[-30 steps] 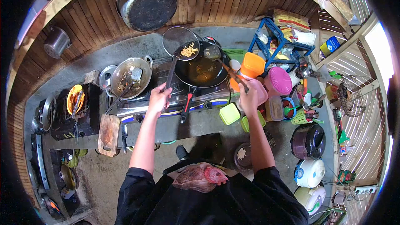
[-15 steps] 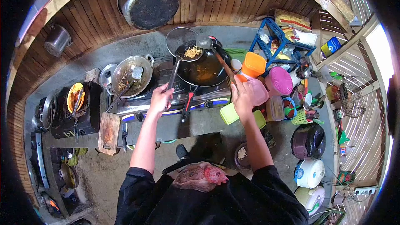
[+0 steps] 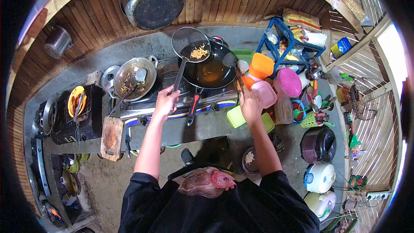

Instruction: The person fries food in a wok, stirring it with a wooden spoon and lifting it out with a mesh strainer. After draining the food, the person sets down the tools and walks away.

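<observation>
My left hand [image 3: 166, 102] is closed round the long handle of a mesh strainer [image 3: 183, 41]. Golden fried strips [image 3: 199, 52] lie in the strainer, which overlaps the left rim of a black frying pan [image 3: 222, 77]. Brownish oil [image 3: 210, 74] with small bits in it covers the pan's bottom. In my right hand [image 3: 251, 103] is the wooden handle of a spatula [image 3: 229, 60] with a dark, rounded head, which is over the pan's right side. The pan's red and black handle [image 3: 194, 109] points toward me.
Left of the pan, a second wok [image 3: 136, 80] with a spatula in it stands on the stove [image 3: 179, 107]. A cutting board [image 3: 113, 138] lies at the counter edge. Plastic tubs [image 3: 264, 94] crowd the right, beside a blue rack [image 3: 288, 45]. A large pan [image 3: 153, 4] hangs above.
The spatula head has moved from the strainer's right rim to the right side of the pan. The strainer with the fried strips stays nearly where it was.
</observation>
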`<state>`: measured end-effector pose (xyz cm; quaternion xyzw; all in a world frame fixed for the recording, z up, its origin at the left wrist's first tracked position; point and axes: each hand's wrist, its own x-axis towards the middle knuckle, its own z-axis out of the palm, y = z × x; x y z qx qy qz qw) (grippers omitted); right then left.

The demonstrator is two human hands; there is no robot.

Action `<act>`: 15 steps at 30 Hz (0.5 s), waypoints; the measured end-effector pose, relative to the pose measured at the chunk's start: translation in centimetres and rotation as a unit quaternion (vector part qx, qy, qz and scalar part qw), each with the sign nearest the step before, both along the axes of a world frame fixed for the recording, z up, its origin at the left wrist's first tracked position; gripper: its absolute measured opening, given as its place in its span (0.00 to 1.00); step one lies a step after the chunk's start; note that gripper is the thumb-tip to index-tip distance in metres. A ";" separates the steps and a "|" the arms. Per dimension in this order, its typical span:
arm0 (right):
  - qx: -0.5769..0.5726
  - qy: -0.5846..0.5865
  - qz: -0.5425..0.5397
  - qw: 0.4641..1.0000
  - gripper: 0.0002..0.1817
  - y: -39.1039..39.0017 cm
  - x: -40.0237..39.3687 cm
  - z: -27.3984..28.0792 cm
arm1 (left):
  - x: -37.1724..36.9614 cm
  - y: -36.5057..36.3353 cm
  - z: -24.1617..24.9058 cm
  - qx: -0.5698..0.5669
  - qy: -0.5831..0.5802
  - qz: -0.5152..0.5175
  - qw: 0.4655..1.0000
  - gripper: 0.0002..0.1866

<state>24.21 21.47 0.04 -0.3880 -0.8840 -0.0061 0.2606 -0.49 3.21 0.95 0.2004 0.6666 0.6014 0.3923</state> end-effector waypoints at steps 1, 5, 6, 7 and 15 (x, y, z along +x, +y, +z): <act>0.015 -0.014 0.005 1.000 0.16 0.0 -0.1 -0.2 | 0.0 0.0 0.0 -0.002 0.001 0.001 1.000 0.18; 0.009 -0.037 0.006 0.999 0.16 0.0 -0.4 -0.8 | 0.1 -0.1 0.1 -0.007 0.003 0.006 1.000 0.19; 0.009 -0.036 0.007 0.999 0.16 0.1 -0.5 -1.0 | 0.0 -0.1 0.0 -0.007 0.004 0.008 1.000 0.19; 0.006 -0.019 0.011 1.000 0.15 0.3 -0.6 -1.3 | 0.0 -0.1 -0.1 -0.006 0.004 0.005 1.000 0.19; -0.147 0.096 -0.047 0.983 0.16 1.8 -0.5 -2.2 | -0.2 -0.7 0.0 -0.002 0.019 -0.003 1.000 0.20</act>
